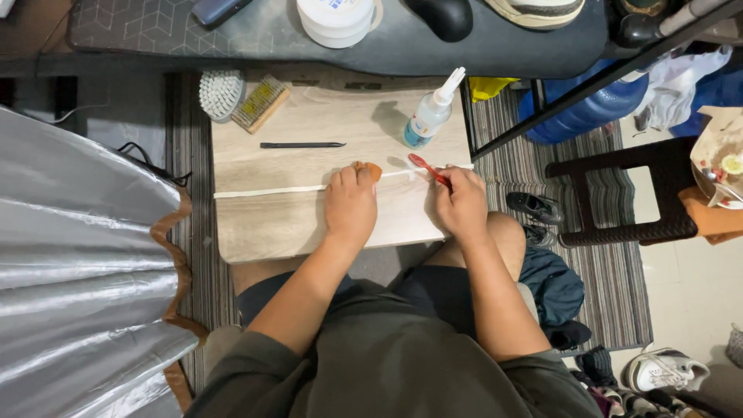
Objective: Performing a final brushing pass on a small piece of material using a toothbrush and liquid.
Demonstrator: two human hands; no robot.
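- Silver sheet [77, 263], pleated with a brown edge, fills your left side; not in use.
- Grey mat [232, 39] on the upper surface carries a tape roll [338, 19], a mouse [441, 15] and a shoe [534, 9], all well apart from your hands.
- Board [271, 224], pale wood grain, serves as your tabletop across your lap; this is where the work sits.
- White lace [263, 190] lies stretched left to right across the board, running under both hands.
- Left hand [350, 205]: palm down, fingers pressing the lace flat, with an orange piece [372, 170] at the fingertips. Cannot tell what that piece is.
- Right hand [462, 203]: grip clenched around a red toothbrush [425, 168], its head down on the lace just beside your left fingertips.
- Spray bottle [431, 112] stands near the board's far right corner, untouched.
- White brush [220, 93] and brass brush [261, 103] rest at the far left corner; black pick [302, 145] lies between them and the lace. None in hand.
- Progress, as a judgement: scrubbing is under way near the right end of the lace; the long left stretch looks not yet reached. Clean versus soiled cannot be told at this size.
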